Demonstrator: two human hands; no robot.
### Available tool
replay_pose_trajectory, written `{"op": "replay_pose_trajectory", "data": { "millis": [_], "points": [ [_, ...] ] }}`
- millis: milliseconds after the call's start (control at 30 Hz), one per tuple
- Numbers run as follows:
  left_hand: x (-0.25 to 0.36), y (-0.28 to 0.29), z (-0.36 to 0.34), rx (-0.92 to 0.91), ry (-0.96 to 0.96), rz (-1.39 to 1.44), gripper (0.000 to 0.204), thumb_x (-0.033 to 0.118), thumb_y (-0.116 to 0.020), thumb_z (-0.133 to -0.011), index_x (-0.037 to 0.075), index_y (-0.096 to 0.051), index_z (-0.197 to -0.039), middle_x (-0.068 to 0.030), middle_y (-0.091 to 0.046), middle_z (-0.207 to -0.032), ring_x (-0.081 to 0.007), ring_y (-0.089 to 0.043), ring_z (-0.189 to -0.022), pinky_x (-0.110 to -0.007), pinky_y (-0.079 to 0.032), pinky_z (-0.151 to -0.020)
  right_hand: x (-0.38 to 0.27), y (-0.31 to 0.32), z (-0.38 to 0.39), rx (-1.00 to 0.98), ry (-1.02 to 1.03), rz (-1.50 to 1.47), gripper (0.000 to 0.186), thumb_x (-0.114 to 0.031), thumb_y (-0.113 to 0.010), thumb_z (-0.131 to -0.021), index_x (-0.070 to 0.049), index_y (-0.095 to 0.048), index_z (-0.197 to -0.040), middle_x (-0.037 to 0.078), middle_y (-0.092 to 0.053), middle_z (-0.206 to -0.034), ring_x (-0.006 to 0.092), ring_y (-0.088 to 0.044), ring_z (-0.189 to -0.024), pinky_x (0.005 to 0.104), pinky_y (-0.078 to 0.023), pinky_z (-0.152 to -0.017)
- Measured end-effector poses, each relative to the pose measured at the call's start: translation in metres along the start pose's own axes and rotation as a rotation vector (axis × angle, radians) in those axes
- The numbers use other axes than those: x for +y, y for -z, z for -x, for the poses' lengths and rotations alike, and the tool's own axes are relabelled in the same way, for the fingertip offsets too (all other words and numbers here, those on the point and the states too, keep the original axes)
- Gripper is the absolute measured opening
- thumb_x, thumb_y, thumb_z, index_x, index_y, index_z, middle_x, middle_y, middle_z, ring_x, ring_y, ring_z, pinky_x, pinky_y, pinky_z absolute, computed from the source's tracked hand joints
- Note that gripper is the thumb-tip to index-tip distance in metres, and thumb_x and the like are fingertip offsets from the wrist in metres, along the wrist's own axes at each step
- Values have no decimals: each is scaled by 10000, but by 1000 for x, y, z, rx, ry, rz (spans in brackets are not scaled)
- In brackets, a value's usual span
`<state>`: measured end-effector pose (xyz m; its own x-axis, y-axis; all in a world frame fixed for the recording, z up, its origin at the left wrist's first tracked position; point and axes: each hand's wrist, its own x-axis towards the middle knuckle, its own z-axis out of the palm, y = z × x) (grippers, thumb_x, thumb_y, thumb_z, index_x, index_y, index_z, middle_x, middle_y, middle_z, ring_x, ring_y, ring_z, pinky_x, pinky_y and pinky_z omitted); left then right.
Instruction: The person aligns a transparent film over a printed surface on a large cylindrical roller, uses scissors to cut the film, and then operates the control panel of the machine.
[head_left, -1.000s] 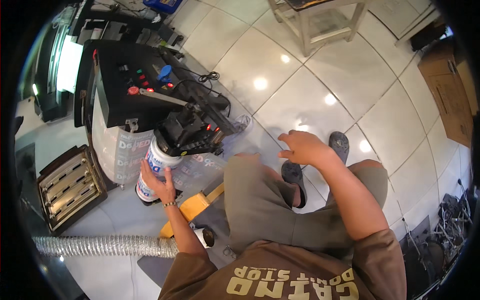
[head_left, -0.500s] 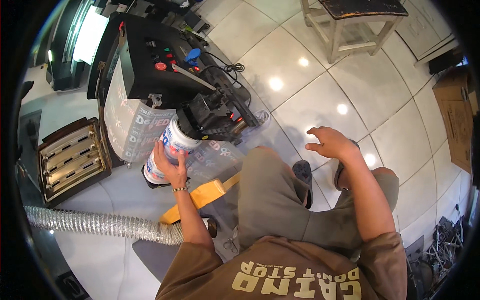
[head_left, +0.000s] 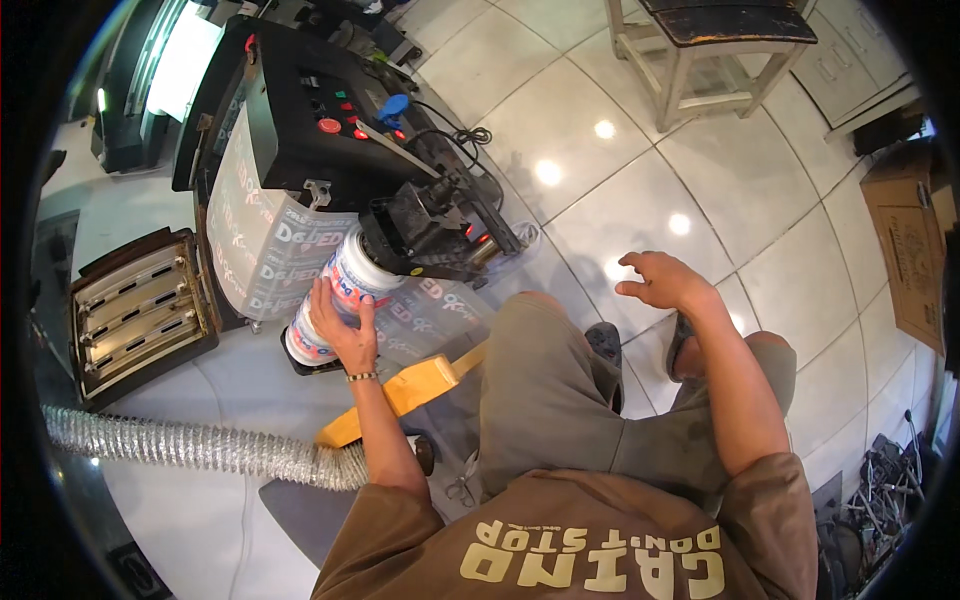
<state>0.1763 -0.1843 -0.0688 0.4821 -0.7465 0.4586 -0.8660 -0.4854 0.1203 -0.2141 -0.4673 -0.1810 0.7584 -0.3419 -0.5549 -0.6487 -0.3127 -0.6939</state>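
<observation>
My left hand (head_left: pixel 343 325), with a bracelet at its wrist, lies along the side of a white plastic bottle (head_left: pixel 352 262) with blue and red print. Thumb and fingers curve around it. The bottle leans at a slant, its upper end against the black metal arm (head_left: pixel 425 228) of a machine. Printed film (head_left: pixel 268 235) hangs from the machine's black housing (head_left: pixel 310 120), which bears a red button (head_left: pixel 329 126) and small lit switches. My right hand (head_left: pixel 660 280) hovers above the right knee, fingers apart, holding nothing.
A yellow strap (head_left: pixel 400 392) lies beside my left forearm, with a silver flexible duct (head_left: pixel 200 440) below it. An open metal heater panel (head_left: pixel 140 318) is at left. A worn stool (head_left: pixel 735 25) stands on the tiled floor; a cardboard box (head_left: pixel 905 235) is at right.
The view has shifted slightly. My left hand stays on the bottle, and my right hand keeps its place in the air with the fingers apart.
</observation>
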Motion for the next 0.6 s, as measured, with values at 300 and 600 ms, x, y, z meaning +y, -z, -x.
{"op": "replay_pose_trajectory", "data": {
  "millis": [300, 600],
  "points": [
    [2, 2, -1, -1, -3, 19, 713, 300, -749, -797, 17, -470, -1389, -201, -444, -1444, -388, -388, -1338, -505, -238, -1135, -3, 0, -2, -24, -26, -13, 558, -421, -629, -911, -60, -530, -1325, 188, -650, -1115, 365, -591, -1104, 456, -484, -922],
    [2, 0, 0, -3, 24, 33, 724, 287, -757, -795, 16, -463, -1398, -190, -439, -1455, -372, -371, -1359, -501, -225, -1147, 3, -6, -7, 23, 14, 27, 551, -412, -622, -915, -56, -533, -1325, 194, -649, -1127, 372, -603, -1092, 457, -485, -926]
  ]
}}
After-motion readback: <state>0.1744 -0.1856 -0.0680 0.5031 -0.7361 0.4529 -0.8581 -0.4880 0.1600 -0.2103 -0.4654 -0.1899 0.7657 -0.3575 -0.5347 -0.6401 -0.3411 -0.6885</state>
